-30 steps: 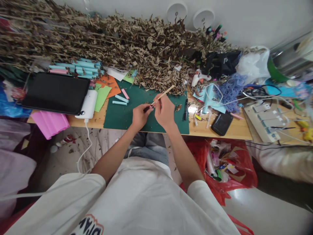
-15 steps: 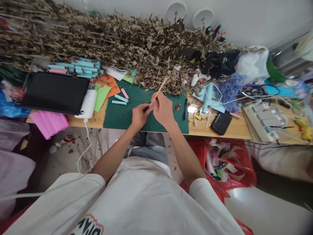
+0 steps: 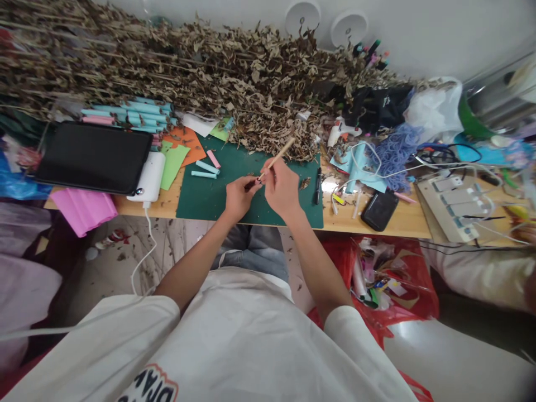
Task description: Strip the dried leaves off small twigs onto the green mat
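Above the green cutting mat (image 3: 205, 198), my two hands meet, fingertips close together. My right hand (image 3: 282, 187) is closed around a thin wooden stick (image 3: 281, 153), which slants up and to the right. Its lower end points at a small pinkish piece with a dark spot (image 3: 258, 180), pinched in the fingers of my left hand (image 3: 239, 198). Most of that piece is hidden by the fingers. On the mat to the left lie a short pink paper roll (image 3: 213, 158) and two light blue rolls (image 3: 207, 167). A black pen (image 3: 318, 186) rests near the mat's right edge.
Dried leafy stalks (image 3: 188, 67) cover the back of the table. A tablet (image 3: 96, 159), power bank (image 3: 149, 177) and stacked blue rolls (image 3: 146, 114) are at left. A glue gun (image 3: 342, 132), black case (image 3: 379, 211) and power strip (image 3: 454, 206) sit at right, above a red bag (image 3: 414, 279).
The wooden stick has tilted further to the right, its upper end lower than before. My right hand has shifted slightly right; my left hand stays nearly in place.
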Available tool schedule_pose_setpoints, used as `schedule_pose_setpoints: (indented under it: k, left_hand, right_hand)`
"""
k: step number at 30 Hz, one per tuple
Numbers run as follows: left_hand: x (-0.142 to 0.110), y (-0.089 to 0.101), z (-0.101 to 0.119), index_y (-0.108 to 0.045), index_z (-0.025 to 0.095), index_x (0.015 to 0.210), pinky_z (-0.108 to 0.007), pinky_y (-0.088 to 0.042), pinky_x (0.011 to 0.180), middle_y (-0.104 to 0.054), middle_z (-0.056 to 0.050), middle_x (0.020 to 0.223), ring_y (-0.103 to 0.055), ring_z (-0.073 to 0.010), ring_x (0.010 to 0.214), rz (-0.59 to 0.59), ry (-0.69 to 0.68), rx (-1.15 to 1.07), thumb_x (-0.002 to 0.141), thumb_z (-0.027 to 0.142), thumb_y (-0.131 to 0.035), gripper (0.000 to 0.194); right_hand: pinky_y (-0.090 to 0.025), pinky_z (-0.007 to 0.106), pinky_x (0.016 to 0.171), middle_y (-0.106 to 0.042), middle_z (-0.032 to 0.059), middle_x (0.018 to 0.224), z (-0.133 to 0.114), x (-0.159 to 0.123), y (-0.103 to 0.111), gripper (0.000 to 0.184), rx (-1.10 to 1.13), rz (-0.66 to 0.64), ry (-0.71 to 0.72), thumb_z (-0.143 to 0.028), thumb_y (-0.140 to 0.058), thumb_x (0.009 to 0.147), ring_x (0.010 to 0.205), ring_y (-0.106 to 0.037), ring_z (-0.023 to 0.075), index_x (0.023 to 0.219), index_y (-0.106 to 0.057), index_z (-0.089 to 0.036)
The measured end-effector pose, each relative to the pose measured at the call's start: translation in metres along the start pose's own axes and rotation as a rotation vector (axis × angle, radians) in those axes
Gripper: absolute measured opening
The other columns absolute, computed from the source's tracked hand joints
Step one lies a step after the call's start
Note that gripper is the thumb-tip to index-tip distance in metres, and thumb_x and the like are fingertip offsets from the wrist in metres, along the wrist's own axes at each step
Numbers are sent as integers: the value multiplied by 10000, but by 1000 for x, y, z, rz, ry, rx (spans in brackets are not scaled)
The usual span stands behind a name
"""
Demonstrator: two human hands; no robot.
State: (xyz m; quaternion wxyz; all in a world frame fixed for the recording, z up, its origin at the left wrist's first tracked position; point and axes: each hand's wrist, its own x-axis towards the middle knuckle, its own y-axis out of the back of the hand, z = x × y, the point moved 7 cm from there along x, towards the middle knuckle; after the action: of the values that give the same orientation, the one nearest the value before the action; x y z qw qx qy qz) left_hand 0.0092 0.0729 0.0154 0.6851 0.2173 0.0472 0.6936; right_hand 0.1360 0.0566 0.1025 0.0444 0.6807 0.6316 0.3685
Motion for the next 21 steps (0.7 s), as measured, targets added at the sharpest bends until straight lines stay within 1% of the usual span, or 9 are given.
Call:
schedule_pose_setpoints:
  k: [7, 14, 21]
  left_hand:
    - [-1, 1, 1, -761, 181, 917, -271, -523, 725, -759, -51, 863, -685, -170, 750, 10, -17, -6, 803, 197, -725, 121]
    - [-1, 1, 1, -758, 185, 912, -281, -530, 733, -761, -54, 871, -685, -173, 753, 2, -11, -1, 808, 226, -723, 118]
    - [0, 0, 0, -758, 169, 919, -270, -519, 726, -758, -59, 868, -679, -165, 746, -11, -13, -17, 819, 202, -700, 120]
  right_hand:
    - [-525, 303, 703, -632, 8, 812, 1, -1, -1, 237, 0, 10, 17, -414, -333, 1023, 712, -639, 151, 961, -499, -258]
    - [-534, 320, 731, -639, 7, 811, 3, -3, 0, 227, 12, 3, 13, -404, -341, 1021, 728, -644, 157, 968, -504, -256]
    - [-536, 346, 746, -648, 19, 821, 2, -6, -5, 202, 6, 17, 10, -358, -332, 1020, 745, -650, 172, 975, -500, -256]
